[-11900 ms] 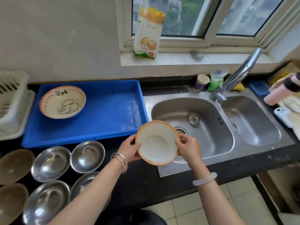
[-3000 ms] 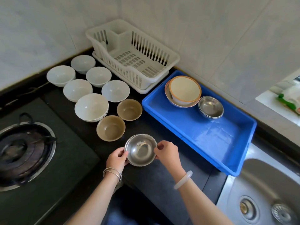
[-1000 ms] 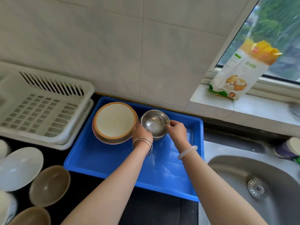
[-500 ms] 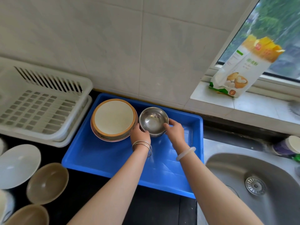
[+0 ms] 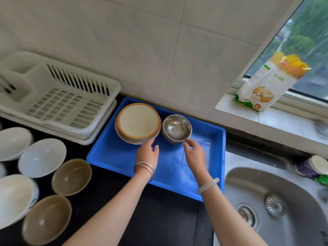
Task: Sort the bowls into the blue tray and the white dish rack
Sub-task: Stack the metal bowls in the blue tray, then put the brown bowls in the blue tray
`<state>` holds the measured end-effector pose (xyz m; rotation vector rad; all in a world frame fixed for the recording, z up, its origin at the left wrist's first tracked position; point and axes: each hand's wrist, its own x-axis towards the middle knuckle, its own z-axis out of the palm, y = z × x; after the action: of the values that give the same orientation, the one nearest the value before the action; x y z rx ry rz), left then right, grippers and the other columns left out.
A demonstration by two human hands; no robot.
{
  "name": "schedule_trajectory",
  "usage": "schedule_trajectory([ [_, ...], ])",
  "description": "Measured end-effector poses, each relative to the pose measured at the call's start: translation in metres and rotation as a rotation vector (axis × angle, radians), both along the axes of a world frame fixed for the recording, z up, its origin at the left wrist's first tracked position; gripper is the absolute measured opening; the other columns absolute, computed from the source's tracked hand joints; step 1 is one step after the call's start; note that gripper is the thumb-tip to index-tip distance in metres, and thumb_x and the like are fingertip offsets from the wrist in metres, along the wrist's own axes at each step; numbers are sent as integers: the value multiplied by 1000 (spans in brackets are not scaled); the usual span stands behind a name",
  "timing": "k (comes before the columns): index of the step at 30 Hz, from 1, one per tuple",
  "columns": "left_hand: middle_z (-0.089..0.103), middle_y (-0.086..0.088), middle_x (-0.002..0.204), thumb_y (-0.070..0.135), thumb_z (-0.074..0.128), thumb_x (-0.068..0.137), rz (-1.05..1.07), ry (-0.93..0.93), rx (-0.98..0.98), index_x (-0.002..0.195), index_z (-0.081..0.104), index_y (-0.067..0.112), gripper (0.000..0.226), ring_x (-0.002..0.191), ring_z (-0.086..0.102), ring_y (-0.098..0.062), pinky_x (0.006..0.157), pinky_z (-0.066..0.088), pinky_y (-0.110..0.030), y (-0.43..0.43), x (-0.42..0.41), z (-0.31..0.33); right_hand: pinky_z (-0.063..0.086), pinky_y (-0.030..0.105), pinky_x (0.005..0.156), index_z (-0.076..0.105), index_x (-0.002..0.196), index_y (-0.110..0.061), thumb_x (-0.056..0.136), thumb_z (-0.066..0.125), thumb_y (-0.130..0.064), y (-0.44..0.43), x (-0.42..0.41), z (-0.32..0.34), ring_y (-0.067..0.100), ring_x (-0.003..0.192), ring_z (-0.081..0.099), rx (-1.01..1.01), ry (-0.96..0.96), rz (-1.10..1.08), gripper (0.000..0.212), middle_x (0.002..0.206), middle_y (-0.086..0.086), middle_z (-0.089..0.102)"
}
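Two hands: left hand (image 5: 147, 153) and right hand (image 5: 194, 155), low over the blue tray (image 5: 120, 157).
Left fingers (image 5: 150, 141): relaxed, gripping nothing, tips at the near edge of the orange-rimmed bowl (image 5: 138, 121); contact not discernible.
Right fingers (image 5: 186, 141): loosely bent, empty, just beside the foot of the stacked steel bowls (image 5: 176, 128).
Tray contents: orange-rimmed bowl in the far left corner, steel stack close on its right.
White dish rack (image 5: 62, 103): left of the tray, against the tiled wall.
Counter: white bowls (image 5: 41, 157) and brown bowls (image 5: 71, 176), grouped at left.
Right edge: steel sink (image 5: 292, 189).
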<state>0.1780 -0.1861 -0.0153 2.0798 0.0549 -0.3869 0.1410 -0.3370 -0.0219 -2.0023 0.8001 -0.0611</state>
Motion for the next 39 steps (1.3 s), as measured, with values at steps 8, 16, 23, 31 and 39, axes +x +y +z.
schedule_trajectory([
  [8,63,-6,118,13,51,90,285,-135,174,118,58,13,30,99,62,-23,87,49,-37,119,-64,1,52,31,80,69,93,-22,90,49,-24,124,-37,1,16,84,67,93,63,375,21,83,-8,69],
  [16,61,-16,118,7,63,80,604,-110,479,112,64,11,33,113,53,-34,98,38,-44,234,-124,-24,50,35,92,54,130,-15,95,49,-33,238,-26,-21,21,104,63,31,276,671,40,119,6,64],
  [23,49,-17,132,4,66,78,847,84,289,132,47,13,58,119,49,-36,101,38,-45,274,-151,-44,55,44,85,61,94,-10,91,54,-19,278,2,-32,26,90,66,45,345,547,12,93,10,66],
  [31,58,-18,126,3,54,87,933,244,-233,129,51,9,42,110,58,-35,90,52,-43,291,-151,-63,60,36,73,62,75,-15,86,51,-4,280,-2,-24,14,65,67,171,256,360,20,72,0,63],
  [39,57,-17,126,21,43,96,1027,288,-508,129,51,11,36,110,58,-36,84,50,-40,294,-148,-62,52,17,57,61,80,-25,88,61,-14,289,-31,10,8,69,67,107,227,603,13,80,-1,67],
])
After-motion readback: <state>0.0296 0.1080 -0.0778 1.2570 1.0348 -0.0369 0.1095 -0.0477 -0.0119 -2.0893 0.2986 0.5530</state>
